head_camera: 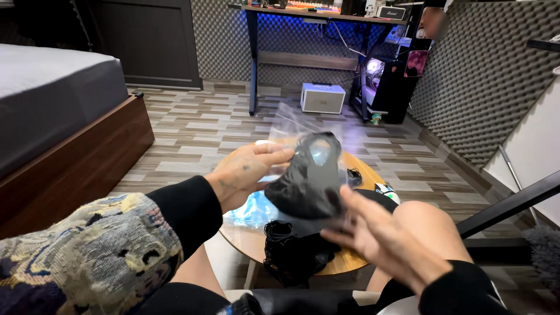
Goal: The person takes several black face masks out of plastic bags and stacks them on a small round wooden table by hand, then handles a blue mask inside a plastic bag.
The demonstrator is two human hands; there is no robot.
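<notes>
Head view: you hold a bag [309, 181] above the table [356, 259].
Left hand [245, 175]: fingers clamped on bag's left edge.
Right hand [379, 239]: fingers pinching bag's lower right.
Bag: clear, black item inside.

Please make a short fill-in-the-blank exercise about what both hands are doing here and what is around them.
1. Both hands hold a clear plastic bag with a ______ fabric item inside.
2. The left hand and right hand work above a small ______ wooden table.
3. Under the desk at the back, a white ______ stands on the floor.
4. To the left stands a ______ with a wooden frame.

Missing words: black; round; box; bed
</notes>
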